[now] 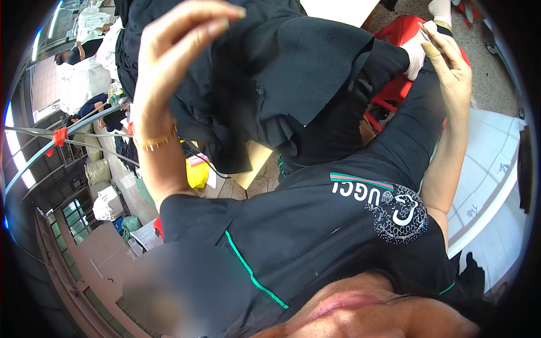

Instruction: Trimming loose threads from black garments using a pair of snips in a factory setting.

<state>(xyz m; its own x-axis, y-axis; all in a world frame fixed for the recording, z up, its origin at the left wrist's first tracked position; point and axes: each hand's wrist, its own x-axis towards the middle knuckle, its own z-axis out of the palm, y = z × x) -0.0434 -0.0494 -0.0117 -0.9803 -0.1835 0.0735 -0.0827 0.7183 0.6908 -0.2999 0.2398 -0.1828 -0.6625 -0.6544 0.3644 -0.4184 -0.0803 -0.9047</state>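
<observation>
My left hand (172, 53) is raised at the upper left, its fingers stretched out and curving over the black cloth. A gap shows between its fingertips and nothing can be seen in them. My right hand (453, 76) is held up at the upper right, beyond my knee. Its thumb and fingers come close together in a pinch; whatever is between them is too small to make out. A large piece of black cloth (315, 67) lies bunched over my lap, with one cut edge lying flatter on the right. Neither hand visibly touches it.
A red plastic stool (397, 93) stands at the upper right, with a light-socked foot (415, 59) at it. White sheeting (484, 163) spreads at the right. A yellow bag (197, 172) lies below my left arm. Metal rods with a red tie (59, 137) cross the left; other people work behind.
</observation>
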